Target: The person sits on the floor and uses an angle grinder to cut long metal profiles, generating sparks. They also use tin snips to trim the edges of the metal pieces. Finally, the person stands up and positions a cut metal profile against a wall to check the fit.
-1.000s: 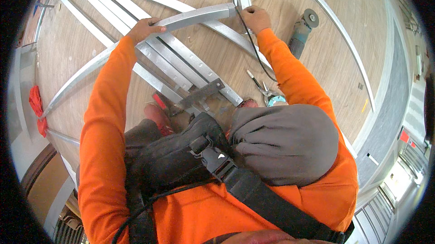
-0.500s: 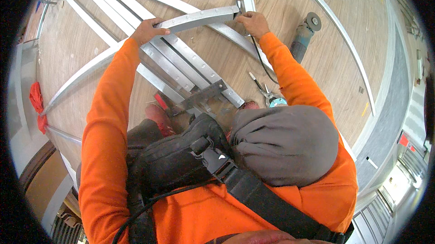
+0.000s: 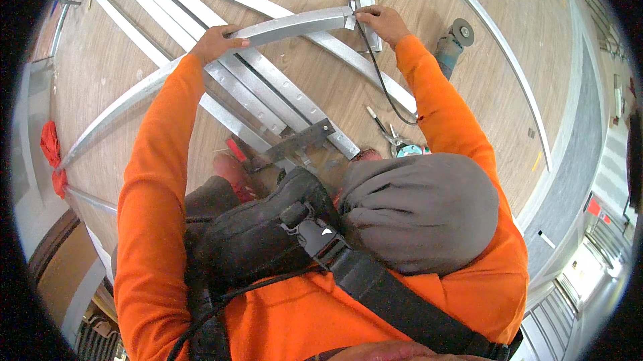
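Between my left grip and right grip: curved metal strip spans gap. Below it, flat metal rails crowd floor; black cable trails beside right forearm. Angle grinder just right of that arm. Snips lie near my hood. I see open wood floor further right, up to long curved strip.

Both hands grip a curved grey metal channel toward twelve o'clock: the left hand closed over its near end, the right hand clasping its far end. An angle grinder lies at one o'clock on the wooden floor, pliers just beside the right sleeve.
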Demonstrator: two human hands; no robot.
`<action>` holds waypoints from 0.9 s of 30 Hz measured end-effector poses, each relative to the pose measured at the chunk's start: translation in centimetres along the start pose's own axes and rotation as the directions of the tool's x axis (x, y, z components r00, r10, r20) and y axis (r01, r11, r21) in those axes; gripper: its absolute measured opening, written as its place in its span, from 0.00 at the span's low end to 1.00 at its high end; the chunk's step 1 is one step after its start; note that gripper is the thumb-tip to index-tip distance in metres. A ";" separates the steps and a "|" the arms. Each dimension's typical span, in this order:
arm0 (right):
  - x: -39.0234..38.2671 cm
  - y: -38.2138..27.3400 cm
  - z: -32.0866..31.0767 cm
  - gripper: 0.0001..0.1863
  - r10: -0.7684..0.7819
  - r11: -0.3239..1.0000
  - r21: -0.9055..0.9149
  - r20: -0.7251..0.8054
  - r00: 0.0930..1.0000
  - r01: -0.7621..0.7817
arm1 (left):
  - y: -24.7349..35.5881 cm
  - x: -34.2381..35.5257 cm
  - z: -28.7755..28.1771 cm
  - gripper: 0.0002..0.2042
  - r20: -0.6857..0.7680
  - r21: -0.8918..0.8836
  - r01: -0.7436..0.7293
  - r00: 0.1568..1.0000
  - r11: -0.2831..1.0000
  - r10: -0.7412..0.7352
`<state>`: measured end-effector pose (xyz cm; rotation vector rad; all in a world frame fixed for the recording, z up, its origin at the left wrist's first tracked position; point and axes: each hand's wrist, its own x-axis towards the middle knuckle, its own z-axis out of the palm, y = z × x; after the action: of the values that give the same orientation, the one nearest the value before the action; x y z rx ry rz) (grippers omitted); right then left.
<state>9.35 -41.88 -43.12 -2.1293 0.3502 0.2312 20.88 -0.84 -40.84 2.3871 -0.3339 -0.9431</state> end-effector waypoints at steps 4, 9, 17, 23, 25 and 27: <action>0.4 0.7 0.4 0.19 0.109 0.991 0.073 0.054 0.993 -0.113 | 0.5 0.1 0.0 0.37 -0.024 0.061 -0.045 0.999 0.997 0.047; -4.0 0.9 4.5 0.15 -0.204 0.979 -0.058 -0.399 0.894 0.197 | 0.3 0.6 -0.8 0.39 0.079 -0.015 0.000 0.997 1.000 0.001; -11.5 0.5 3.9 0.07 -0.417 0.866 -0.376 -0.174 0.892 0.331 | -0.2 0.7 -0.1 0.39 0.011 0.083 -0.021 1.000 0.996 0.020; -7.8 -3.3 -5.7 0.17 -0.416 0.903 -0.208 -0.638 0.648 0.375 | 2.8 -2.8 3.1 0.38 -0.196 0.453 -0.133 0.950 0.881 0.244; -6.0 -7.0 -6.8 0.17 -0.551 0.833 -0.336 -0.571 0.608 0.439 | 1.7 -3.6 3.1 0.39 -0.240 0.488 -0.191 0.909 0.852 0.341; -4.2 -12.8 -4.6 0.19 -0.723 0.620 -0.521 -0.091 0.684 0.587 | 0.0 -5.4 1.3 0.39 -0.285 0.520 -0.247 0.852 0.818 0.439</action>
<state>9.80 -38.29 -29.31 -2.6048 -0.4032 -0.5054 16.08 0.81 -38.68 2.7281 -0.8942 -0.2008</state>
